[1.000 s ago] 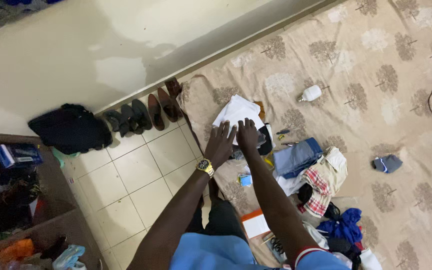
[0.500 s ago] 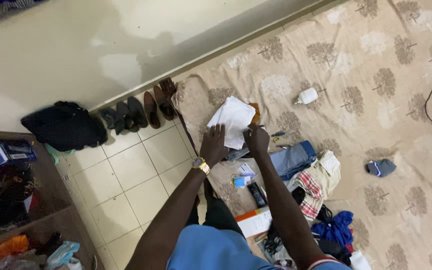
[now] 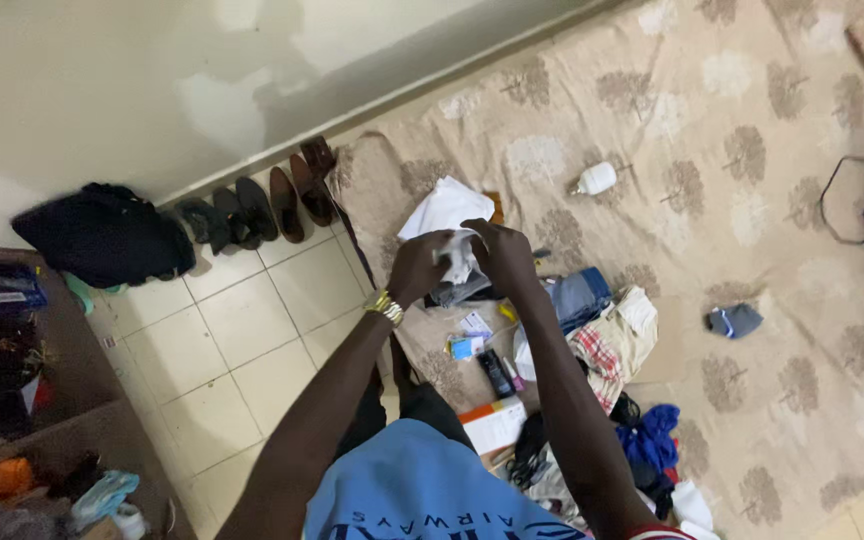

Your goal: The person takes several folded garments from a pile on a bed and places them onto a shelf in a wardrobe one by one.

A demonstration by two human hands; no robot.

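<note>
From the head camera looking down, the left hand (image 3: pixel 420 266) with its gold wristwatch and the right hand (image 3: pixel 500 254) are close together, both pinched shut on the crumpled white cloth (image 3: pixel 444 214), which is lifted just above the left edge of the beige tree-patterned bedsheet (image 3: pixel 752 200), near the row of dark shoes (image 3: pixel 252 205) on the tiled floor (image 3: pixel 242 350). To handle it well, I'd judge each hand should grip a separate corner and draw the cloth taut, keeping it clear of the folded blue jeans (image 3: pixel 577 295) and the small clutter beneath.
</note>
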